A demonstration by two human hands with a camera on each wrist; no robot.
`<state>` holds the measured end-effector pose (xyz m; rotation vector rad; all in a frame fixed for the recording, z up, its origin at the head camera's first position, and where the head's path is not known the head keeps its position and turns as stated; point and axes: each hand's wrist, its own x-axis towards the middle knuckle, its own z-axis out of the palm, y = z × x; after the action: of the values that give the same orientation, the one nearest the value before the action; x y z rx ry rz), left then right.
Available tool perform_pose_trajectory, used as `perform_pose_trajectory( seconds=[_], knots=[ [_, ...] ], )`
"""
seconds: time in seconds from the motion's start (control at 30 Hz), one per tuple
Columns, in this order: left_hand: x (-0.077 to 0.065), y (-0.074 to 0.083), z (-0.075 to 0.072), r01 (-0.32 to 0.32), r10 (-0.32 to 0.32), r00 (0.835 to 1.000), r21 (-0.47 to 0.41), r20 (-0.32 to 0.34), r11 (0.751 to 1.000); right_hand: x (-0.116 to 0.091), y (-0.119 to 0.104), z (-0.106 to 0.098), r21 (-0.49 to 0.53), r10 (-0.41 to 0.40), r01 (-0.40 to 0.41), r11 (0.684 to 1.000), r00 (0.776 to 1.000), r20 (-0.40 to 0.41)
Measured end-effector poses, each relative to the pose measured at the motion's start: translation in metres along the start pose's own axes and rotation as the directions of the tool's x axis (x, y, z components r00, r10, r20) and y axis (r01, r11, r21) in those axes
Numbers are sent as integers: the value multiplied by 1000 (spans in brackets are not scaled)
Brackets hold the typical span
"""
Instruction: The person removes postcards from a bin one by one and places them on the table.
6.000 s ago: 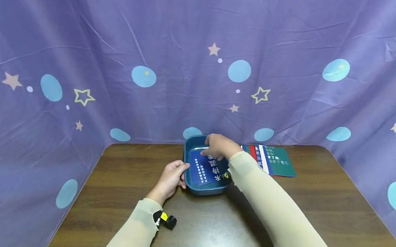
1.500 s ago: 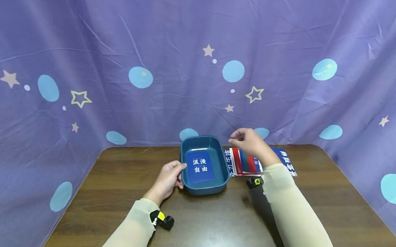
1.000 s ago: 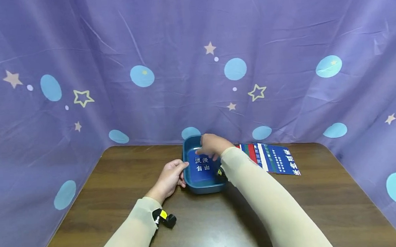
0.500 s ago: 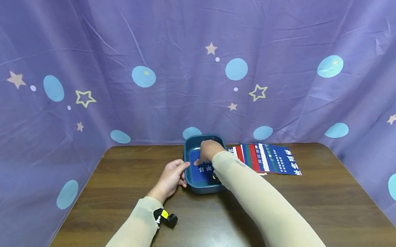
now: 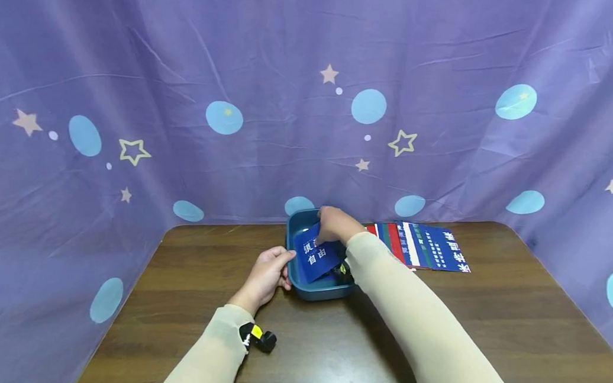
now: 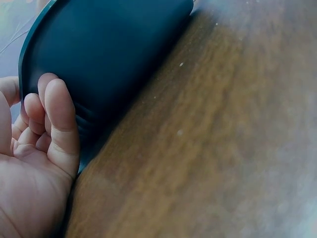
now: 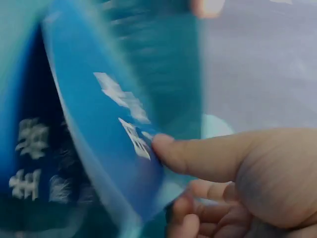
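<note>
A teal rectangular box (image 5: 324,293) stands near the back of the table. My left hand (image 5: 263,276) holds its left side, thumb over the rim and fingers against the outer wall, as the left wrist view also shows. Inside the box my right hand (image 5: 337,225) pinches a blue card (image 5: 316,267) with white characters between thumb and fingers. In the right wrist view this card (image 7: 99,109) is tilted up, and another dark blue card (image 7: 32,153) with white characters shows below it.
Right of the box, a row of overlapping cards (image 5: 425,248) in blue, red, green and white lies on the wooden table (image 5: 307,357). A purple curtain (image 5: 283,169) with stars and dots hangs directly behind the table and along its sides.
Six seconds ago a different blue card lay on top in the box; it is now at the row's right end. My right hand went from above the row into the box and tilted the top card.
</note>
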<state>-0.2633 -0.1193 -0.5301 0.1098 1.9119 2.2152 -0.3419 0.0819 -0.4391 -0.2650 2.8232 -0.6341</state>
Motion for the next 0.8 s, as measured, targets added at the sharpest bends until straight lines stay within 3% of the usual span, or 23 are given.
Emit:
perform_pose_trajectory(
  seconds=[0.27,0.5,0.6,0.8],
  knots=[
    [-1,0,0,-2,2,1000,-2,4,1000,-17,18,-22,152,-53,71,986,991,-121],
    [-1,0,0,-2,3,1000,-14,2,1000,-35,54,-43,398,-9,115,910,966,-260],
    [0,-1,0,-2,2,1000,-14,2,1000,-46,73,-57,418,22,126,900,944,-331],
    [-1,1,-1,2,-2,1000,-6,-9,1000,-65,121,-79,409,94,84,909,914,-395]
  ],
)
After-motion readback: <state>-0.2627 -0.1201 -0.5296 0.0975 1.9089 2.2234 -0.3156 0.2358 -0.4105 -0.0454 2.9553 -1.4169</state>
